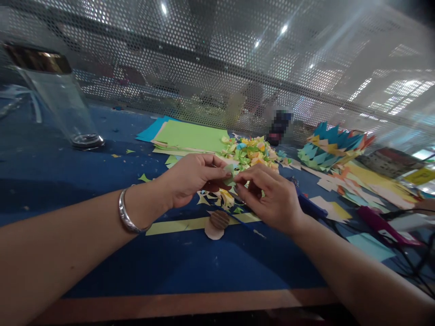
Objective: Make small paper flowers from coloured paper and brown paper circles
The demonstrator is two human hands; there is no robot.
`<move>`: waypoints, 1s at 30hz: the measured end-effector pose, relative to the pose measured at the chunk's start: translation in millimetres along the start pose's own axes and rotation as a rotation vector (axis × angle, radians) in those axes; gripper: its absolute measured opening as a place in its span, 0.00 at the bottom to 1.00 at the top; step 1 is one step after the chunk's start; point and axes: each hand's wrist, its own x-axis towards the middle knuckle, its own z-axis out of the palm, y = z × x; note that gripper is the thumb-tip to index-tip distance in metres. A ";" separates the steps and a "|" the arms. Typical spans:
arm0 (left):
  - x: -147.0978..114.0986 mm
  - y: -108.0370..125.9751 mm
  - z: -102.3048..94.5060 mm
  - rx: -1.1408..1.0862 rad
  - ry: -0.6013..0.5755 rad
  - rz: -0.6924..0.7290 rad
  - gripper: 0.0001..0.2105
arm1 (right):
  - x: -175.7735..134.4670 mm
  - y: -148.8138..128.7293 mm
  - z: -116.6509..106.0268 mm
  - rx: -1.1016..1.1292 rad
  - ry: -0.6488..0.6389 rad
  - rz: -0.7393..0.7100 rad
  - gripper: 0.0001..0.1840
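Observation:
In the middle of the head view, my left hand [197,176] pinches a small light green piece of paper [229,173]. The fingers of my right hand [268,192] are closed at that paper's right edge; its tips partly hide where they meet it. Beyond my hands lies a heap of small folded paper pieces [254,151] in green, yellow and orange. Below them are more cut paper scraps [222,198], a round brown disc [219,219] overlapping a pale paper circle [214,232], and a long yellow paper strip [176,226]. A thin blue stick [243,222] crosses the strip.
A glass bottle [61,99] with a gold lid stands at left. Coloured paper sheets [193,136] are stacked behind my hands. To the right are a spiky paper ring [335,145], loose paper, a magenta tool [387,226] and dark cables. A perforated metal screen [186,59] borders the blue table [204,271].

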 end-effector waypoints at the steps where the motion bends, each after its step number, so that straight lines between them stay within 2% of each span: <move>1: -0.9 -0.4 0.8 0.011 -0.006 0.018 0.05 | 0.4 0.0 0.0 0.014 0.009 0.014 0.04; 7: -3.9 -1.7 5.8 0.016 -0.047 0.127 0.04 | 2.1 1.5 1.0 0.129 0.034 0.211 0.01; 11: -4.7 -1.0 6.8 0.089 -0.056 0.168 0.08 | 4.0 1.6 1.5 0.190 0.034 0.295 0.01; 16: -4.2 -3.5 5.3 0.205 -0.063 0.241 0.13 | 6.4 2.0 1.5 0.186 0.063 0.302 0.02; 23: -4.3 -7.2 1.7 0.406 -0.019 0.347 0.08 | 5.7 4.5 2.1 0.229 0.043 0.308 0.03; 30: -4.4 -5.1 1.0 0.432 -0.026 0.319 0.07 | 4.8 4.1 1.4 0.235 0.030 0.294 0.05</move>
